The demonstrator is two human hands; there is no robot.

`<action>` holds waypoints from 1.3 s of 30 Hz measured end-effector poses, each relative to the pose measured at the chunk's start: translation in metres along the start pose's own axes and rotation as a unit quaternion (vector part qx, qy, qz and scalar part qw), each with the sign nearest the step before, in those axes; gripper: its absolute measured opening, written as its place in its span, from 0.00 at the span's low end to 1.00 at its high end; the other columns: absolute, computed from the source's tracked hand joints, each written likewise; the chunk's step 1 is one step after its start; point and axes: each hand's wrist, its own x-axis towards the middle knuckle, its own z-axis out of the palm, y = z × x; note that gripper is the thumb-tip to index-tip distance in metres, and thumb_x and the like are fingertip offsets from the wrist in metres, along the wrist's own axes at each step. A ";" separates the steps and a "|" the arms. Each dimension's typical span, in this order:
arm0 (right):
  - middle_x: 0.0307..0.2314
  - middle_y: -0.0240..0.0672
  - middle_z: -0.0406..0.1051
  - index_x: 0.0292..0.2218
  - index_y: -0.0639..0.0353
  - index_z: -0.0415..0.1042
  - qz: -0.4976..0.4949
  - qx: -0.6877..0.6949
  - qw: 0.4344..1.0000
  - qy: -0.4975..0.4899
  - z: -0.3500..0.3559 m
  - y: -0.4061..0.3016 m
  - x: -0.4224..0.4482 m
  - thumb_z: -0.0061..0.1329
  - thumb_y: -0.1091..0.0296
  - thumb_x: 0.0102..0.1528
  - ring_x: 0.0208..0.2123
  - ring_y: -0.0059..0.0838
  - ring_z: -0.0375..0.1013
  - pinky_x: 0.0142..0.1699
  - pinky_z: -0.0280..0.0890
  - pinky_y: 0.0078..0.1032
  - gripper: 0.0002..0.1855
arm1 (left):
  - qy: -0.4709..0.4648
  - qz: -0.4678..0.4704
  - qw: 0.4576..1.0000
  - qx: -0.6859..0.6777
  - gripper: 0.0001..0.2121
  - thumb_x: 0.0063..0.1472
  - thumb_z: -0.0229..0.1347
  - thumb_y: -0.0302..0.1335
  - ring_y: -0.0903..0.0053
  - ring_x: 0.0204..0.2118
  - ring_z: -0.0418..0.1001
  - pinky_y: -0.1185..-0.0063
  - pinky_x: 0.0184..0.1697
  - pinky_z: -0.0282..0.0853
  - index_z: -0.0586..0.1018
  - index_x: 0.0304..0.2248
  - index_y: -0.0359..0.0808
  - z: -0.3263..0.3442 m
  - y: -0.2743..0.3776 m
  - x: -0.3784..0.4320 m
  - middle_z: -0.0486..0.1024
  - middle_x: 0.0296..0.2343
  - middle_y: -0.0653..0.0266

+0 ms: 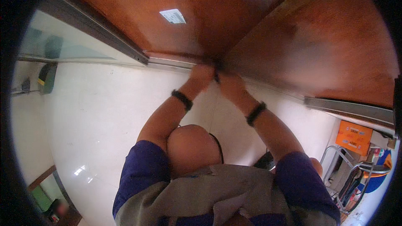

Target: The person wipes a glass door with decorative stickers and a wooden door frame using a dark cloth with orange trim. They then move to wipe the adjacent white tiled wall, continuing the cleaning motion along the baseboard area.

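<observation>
Both hands are close together at the bottom corner where two reddish-brown wooden panels meet, just above the pale floor. My left hand is at the metal edge strip under the left panel, its fingers blurred. My right hand is beside it, at the foot of the right wooden panel. A small dark object shows between the two hands; its kind and which hand holds it cannot be told. The fingertips are blurred and partly in shadow. Each wrist wears a dark band.
A white printed label is stuck on the left panel. A dark metal rail runs at upper left, another metal rail at right. An orange box and a chrome tubular frame stand at right. A mirror-like pane is at left.
</observation>
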 end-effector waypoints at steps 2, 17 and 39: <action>0.41 0.46 0.69 0.44 0.58 0.68 -0.015 -0.004 0.995 0.095 0.012 0.051 -0.034 0.45 0.69 0.53 0.40 0.45 0.71 0.44 0.68 0.37 0.16 | -0.023 0.023 0.999 -0.006 0.12 0.55 0.49 0.29 0.56 0.31 0.76 0.64 0.33 0.72 0.73 0.37 0.30 -0.012 0.032 0.002 0.77 0.27 0.48; 0.41 0.41 0.70 0.45 0.55 0.68 -0.141 0.000 0.971 0.192 0.027 0.068 0.009 0.36 0.69 0.56 0.41 0.42 0.72 0.45 0.69 0.37 0.16 | -0.014 -0.019 0.985 -0.173 0.13 0.58 0.48 0.30 0.51 0.39 0.72 0.63 0.42 0.67 0.73 0.40 0.31 -0.052 0.010 -0.012 0.74 0.34 0.44; 0.39 0.40 0.72 0.45 0.53 0.69 -0.150 -0.014 0.973 0.176 -0.001 0.318 -0.124 0.42 0.69 0.54 0.40 0.39 0.74 0.42 0.71 0.35 0.16 | -0.073 0.281 0.943 0.160 0.11 0.51 0.52 0.31 0.59 0.26 0.75 0.64 0.29 0.71 0.79 0.28 0.31 0.027 0.279 0.063 0.75 0.23 0.52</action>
